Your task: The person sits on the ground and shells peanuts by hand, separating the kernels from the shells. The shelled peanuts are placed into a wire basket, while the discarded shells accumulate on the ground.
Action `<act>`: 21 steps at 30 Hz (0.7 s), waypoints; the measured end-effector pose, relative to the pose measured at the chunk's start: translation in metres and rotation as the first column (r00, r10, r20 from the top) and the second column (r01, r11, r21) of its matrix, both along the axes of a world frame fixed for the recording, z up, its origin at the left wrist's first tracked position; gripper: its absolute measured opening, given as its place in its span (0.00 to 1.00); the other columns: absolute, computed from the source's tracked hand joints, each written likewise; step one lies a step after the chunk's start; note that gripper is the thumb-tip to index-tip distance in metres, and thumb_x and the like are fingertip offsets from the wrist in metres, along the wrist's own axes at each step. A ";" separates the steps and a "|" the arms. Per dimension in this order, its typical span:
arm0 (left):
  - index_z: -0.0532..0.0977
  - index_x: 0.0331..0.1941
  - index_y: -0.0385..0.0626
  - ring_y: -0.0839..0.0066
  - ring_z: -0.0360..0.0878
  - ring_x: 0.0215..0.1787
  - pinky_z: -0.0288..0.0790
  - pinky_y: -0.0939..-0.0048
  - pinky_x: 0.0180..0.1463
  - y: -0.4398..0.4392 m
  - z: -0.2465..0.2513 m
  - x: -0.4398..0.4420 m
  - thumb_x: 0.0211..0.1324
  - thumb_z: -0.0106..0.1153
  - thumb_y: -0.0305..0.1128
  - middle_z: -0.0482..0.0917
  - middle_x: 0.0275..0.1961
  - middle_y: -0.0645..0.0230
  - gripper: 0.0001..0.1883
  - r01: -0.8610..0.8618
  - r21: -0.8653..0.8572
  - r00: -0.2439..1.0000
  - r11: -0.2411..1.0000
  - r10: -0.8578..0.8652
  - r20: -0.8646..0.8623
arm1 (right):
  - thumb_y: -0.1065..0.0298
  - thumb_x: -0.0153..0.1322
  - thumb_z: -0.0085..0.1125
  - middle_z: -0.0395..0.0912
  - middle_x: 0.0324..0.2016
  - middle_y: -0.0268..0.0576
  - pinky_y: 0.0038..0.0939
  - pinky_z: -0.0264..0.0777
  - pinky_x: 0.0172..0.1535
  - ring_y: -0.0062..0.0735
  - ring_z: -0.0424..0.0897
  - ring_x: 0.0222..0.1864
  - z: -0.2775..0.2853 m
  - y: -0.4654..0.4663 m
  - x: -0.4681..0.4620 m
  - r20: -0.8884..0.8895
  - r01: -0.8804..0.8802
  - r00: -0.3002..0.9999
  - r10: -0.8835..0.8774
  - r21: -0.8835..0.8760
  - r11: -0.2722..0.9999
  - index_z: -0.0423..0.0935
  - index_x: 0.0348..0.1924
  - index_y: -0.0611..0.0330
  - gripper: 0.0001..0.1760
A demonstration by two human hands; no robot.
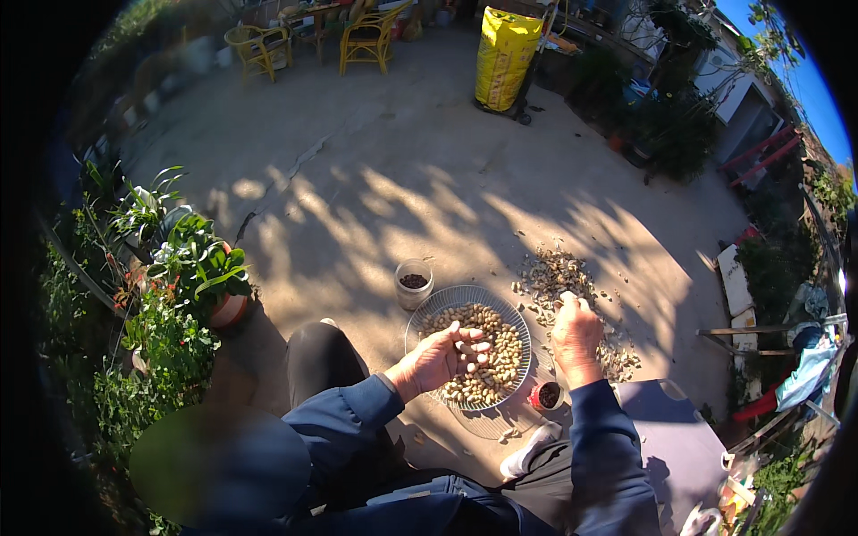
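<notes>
A round, ribbed wire or plastic basket (pixel 413 315) of unshelled peanuts (pixel 499 348) sits on the ground before me. Over its left half, my left hand (pixel 439 362) is turned palm up with the fingers curled; whether anything lies in it is unclear. My right hand (pixel 576 335) is bent closed above a heap of peanut shells (pixel 560 275), and its fingertips hide whatever may be between them. Dark reddish kernels (pixel 413 281) fill part of a clear plastic jar (pixel 406 299) behind the basket. A small red container (pixel 534 396) with similar dark contents stands between basket and right forearm.
Potted plants (pixel 208 268) line the left side. A lilac-grey flat panel (pixel 670 429) lies by my right arm. Farther off, a yellow sack (pixel 507 60) stands on a hand truck (pixel 524 118), and rattan chairs (pixel 367 40) are at the back. Loose shells (pixel 620 362) litter the concrete.
</notes>
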State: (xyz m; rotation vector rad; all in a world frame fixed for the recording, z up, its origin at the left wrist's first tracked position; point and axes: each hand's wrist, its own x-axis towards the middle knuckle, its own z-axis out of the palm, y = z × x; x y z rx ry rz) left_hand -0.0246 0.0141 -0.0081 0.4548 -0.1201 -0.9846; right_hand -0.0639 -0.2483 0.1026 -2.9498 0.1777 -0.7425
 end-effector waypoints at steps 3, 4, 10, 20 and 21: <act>0.74 0.64 0.39 0.51 0.74 0.71 0.70 0.53 0.71 -0.007 0.012 -0.016 0.74 0.40 0.67 0.76 0.67 0.45 0.40 -0.030 -0.139 0.993 0.990 0.013 -0.121 | 0.75 0.71 0.55 0.80 0.38 0.60 0.53 0.77 0.39 0.62 0.83 0.37 0.030 -0.030 -0.011 0.018 0.336 0.939 -0.342 0.148 0.930 0.76 0.53 0.60 0.17; 0.74 0.64 0.38 0.50 0.73 0.71 0.69 0.52 0.73 -0.009 0.019 -0.024 0.73 0.40 0.68 0.75 0.68 0.44 0.41 -0.051 -0.158 0.987 0.986 0.026 -0.156 | 0.77 0.69 0.56 0.80 0.39 0.61 0.54 0.76 0.40 0.63 0.82 0.37 0.040 -0.032 -0.019 0.019 0.268 0.961 -0.275 0.169 0.948 0.77 0.56 0.60 0.20; 0.74 0.64 0.40 0.55 0.72 0.71 0.63 0.52 0.75 -0.019 0.066 -0.063 0.71 0.34 0.74 0.77 0.66 0.48 0.46 -0.022 -0.149 0.984 0.989 -0.005 -0.178 | 0.71 0.66 0.68 0.80 0.41 0.52 0.47 0.79 0.35 0.54 0.84 0.35 0.010 0.073 -0.103 0.115 -0.377 0.926 0.360 0.268 0.886 0.80 0.50 0.58 0.19; 0.76 0.64 0.41 0.68 0.81 0.56 0.74 0.63 0.62 -0.009 0.085 -0.100 0.77 0.48 0.56 0.83 0.57 0.59 0.30 0.032 -0.031 0.999 0.999 -0.032 0.000 | 0.70 0.66 0.63 0.80 0.25 0.50 0.50 0.75 0.30 0.55 0.82 0.26 -0.006 0.090 -0.137 0.184 -0.369 0.923 0.338 0.180 0.912 0.78 0.40 0.59 0.09; 0.77 0.62 0.40 0.68 0.83 0.53 0.76 0.64 0.59 -0.006 0.083 -0.101 0.77 0.51 0.51 0.84 0.54 0.60 0.26 -0.030 0.049 0.987 0.998 0.021 0.162 | 0.71 0.67 0.62 0.80 0.24 0.50 0.51 0.74 0.29 0.56 0.82 0.27 -0.006 0.090 -0.138 0.155 -0.373 0.925 0.347 0.196 0.907 0.78 0.37 0.59 0.06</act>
